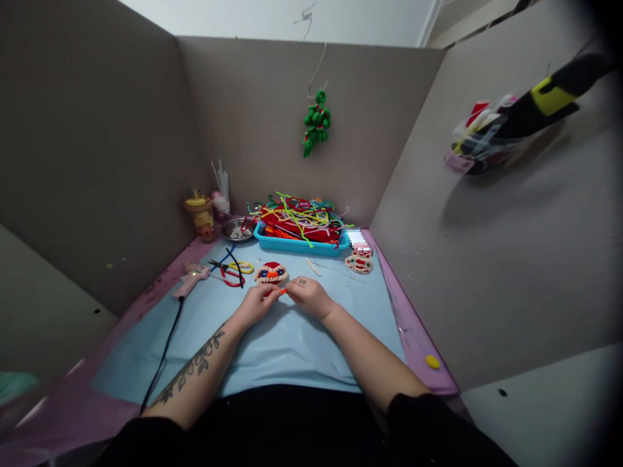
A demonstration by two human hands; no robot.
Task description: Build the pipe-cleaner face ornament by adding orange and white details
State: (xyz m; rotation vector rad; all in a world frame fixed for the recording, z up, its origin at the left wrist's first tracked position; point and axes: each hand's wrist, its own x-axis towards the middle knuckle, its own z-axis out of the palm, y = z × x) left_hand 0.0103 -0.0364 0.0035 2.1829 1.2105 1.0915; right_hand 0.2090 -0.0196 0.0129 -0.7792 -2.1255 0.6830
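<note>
- Over the desk point(418, 337), the left hand point(261, 303) and right hand point(312, 298) nearly meet, each grip pinched on a small orange piece point(283, 292).
- Just beyond them lies a red and cream face ornament point(272, 275) with blue eyes; a similar ornament point(359, 263) lies farther right.
- Left of the hands are red-handled scissors point(234, 284) and a pale pink glue gun point(193, 277), its black cord point(170, 344) trailing toward the person.
- Behind stands a blue tray point(302, 244) heaped with colourful fuzzy stems point(299, 219), a metal bowl point(237, 239) to its left.
- A green ornament point(317, 123) hangs against the back partition point(253, 123).
- A yellow disc point(432, 362) lies near the right edge.
</note>
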